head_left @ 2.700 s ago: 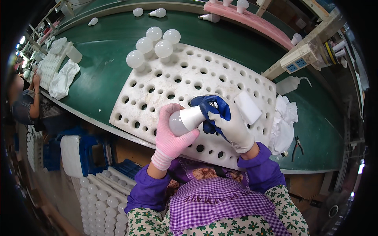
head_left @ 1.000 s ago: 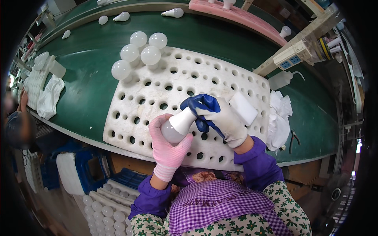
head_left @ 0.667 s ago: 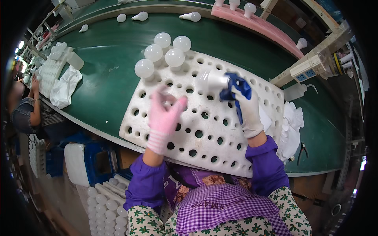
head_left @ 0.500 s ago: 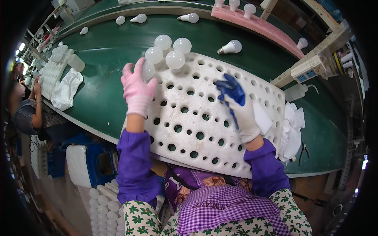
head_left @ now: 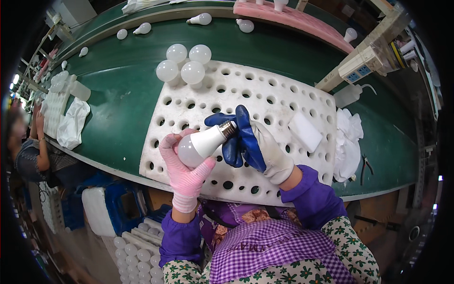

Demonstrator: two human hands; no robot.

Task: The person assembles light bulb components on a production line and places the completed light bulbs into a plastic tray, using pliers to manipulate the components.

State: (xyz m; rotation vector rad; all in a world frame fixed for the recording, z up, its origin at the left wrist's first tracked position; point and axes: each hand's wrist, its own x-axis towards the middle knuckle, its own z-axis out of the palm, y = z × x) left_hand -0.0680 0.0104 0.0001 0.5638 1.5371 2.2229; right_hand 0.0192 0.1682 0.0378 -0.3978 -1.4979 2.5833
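In my left hand (head_left: 184,175), gloved in pink, a white light bulb (head_left: 208,142) is held by its frosted dome. It lies tilted, its metal screw base pointing up and to the right. My right hand (head_left: 255,144), in a white glove with blue-coated fingers, has its fingers curled round the screw base. Both hands are above a white foam board (head_left: 279,111) full of round holes. At the board's far left corner, several bulbs (head_left: 193,72) stand in a cluster with their domes up. A white foam pad (head_left: 305,131) lies on the board, right of my right hand.
Loose bulbs (head_left: 199,19) lie along the green table's (head_left: 118,102) far side, near a pink foam strip (head_left: 283,16). On the right are a squeeze bottle (head_left: 347,96), white cloth (head_left: 347,142), pliers (head_left: 364,168) and a socket post (head_left: 357,73). Another person (head_left: 40,156) sits at left.
My left hand has taken one bulb from the cluster and brought it nearer to me. My right hand has moved left to its screw base. The view has shifted slightly.
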